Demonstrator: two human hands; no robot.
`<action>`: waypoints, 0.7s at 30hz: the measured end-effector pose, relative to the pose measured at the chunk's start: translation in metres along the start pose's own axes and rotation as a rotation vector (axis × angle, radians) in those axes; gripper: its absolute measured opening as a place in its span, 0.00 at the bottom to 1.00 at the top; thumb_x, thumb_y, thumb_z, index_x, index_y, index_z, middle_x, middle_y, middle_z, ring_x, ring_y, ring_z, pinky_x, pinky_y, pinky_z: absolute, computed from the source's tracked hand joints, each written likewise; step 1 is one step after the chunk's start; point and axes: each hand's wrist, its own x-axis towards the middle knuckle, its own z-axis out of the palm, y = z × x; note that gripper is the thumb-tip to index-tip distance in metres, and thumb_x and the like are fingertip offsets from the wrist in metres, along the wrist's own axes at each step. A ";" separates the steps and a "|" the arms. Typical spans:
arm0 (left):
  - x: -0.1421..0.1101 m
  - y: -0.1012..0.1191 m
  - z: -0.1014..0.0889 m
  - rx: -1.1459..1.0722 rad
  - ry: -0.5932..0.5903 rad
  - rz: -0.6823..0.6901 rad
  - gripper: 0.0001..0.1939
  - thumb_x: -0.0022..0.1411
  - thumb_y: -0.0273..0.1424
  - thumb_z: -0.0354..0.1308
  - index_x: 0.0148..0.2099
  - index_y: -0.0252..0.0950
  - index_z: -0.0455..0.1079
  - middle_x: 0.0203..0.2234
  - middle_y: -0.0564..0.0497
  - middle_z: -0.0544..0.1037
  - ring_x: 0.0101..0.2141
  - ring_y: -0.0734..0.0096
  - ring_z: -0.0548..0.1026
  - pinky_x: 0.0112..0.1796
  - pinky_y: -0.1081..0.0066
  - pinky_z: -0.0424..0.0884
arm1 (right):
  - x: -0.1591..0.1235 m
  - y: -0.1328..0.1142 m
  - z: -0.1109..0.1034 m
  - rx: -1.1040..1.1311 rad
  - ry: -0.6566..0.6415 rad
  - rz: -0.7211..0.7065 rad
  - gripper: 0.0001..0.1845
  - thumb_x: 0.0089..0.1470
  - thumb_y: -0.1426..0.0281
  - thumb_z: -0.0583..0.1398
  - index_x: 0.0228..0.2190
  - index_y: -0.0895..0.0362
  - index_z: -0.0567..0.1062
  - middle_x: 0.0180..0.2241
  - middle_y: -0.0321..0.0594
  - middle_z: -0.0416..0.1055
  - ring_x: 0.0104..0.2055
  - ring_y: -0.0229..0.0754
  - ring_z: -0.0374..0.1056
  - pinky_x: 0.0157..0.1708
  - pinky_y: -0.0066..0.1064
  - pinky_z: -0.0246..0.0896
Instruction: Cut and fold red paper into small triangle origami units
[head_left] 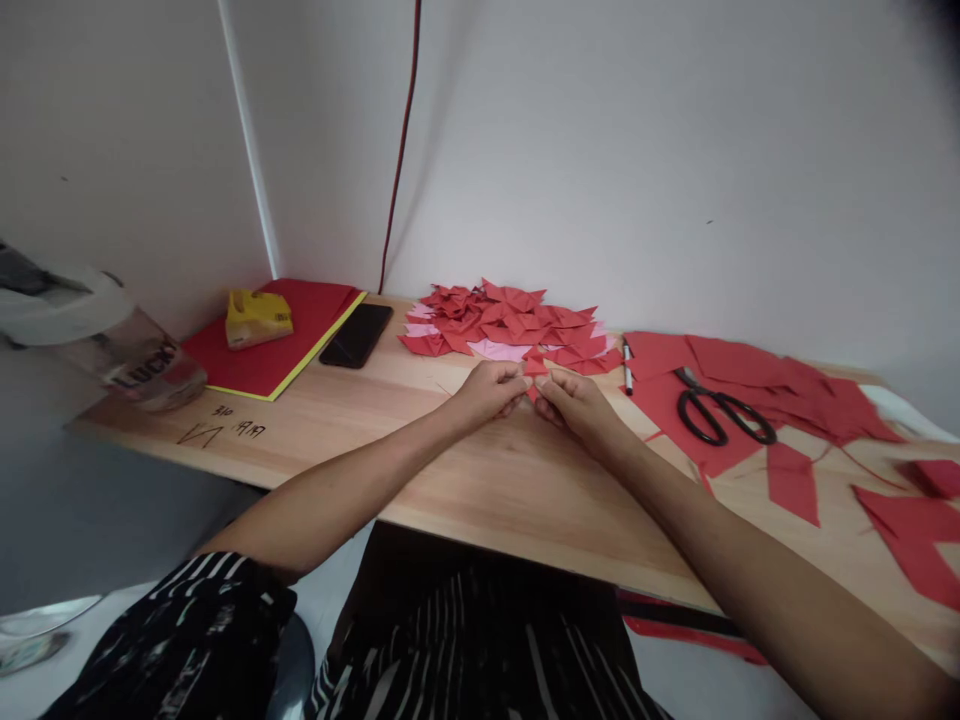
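Note:
Between my two hands is a small piece of folded red paper (535, 367), pinched from both sides just above the wooden table. My left hand (491, 390) grips its left side with thumb and fingers closed. On the other side my right hand (576, 402) pinches it the same way, the fingertips of both hands almost meeting. Fingers cover much of the paper, so its full shape is hidden. Right behind the hands lies a heap of folded red and pink paper pieces (517, 318) against the wall.
Black-handled scissors (726, 415) rest on red paper sheets (675, 360) at the right, beside a marker (628, 368). Red scraps (793, 482) lie nearer. Leftward are a phone (356, 335), a red pad with yellow edge (247, 372), a yellow packet (259, 320) and a clear bottle (142, 365).

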 end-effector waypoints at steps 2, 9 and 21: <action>0.000 0.000 0.000 0.008 0.022 -0.010 0.15 0.61 0.30 0.54 0.23 0.35 0.59 0.11 0.60 0.62 0.12 0.84 0.58 0.16 0.79 0.51 | 0.001 0.003 -0.001 -0.021 0.007 0.004 0.17 0.54 0.58 0.57 0.20 0.56 0.67 0.17 0.32 0.64 0.17 0.31 0.54 0.18 0.26 0.46; -0.001 0.000 -0.001 0.025 0.053 -0.042 0.14 0.59 0.26 0.55 0.21 0.33 0.60 0.11 0.59 0.64 0.11 0.86 0.59 0.15 0.81 0.52 | 0.003 0.008 -0.002 -0.074 -0.026 -0.019 0.17 0.57 0.58 0.56 0.23 0.55 0.66 0.19 0.31 0.63 0.17 0.31 0.54 0.17 0.26 0.46; 0.004 0.008 -0.007 -0.008 -0.027 -0.172 0.12 0.57 0.24 0.54 0.21 0.31 0.65 0.12 0.54 0.70 0.12 0.81 0.65 0.15 0.79 0.60 | 0.003 0.014 -0.006 -0.125 -0.030 -0.051 0.17 0.59 0.60 0.55 0.23 0.54 0.65 0.19 0.31 0.62 0.17 0.32 0.54 0.17 0.27 0.47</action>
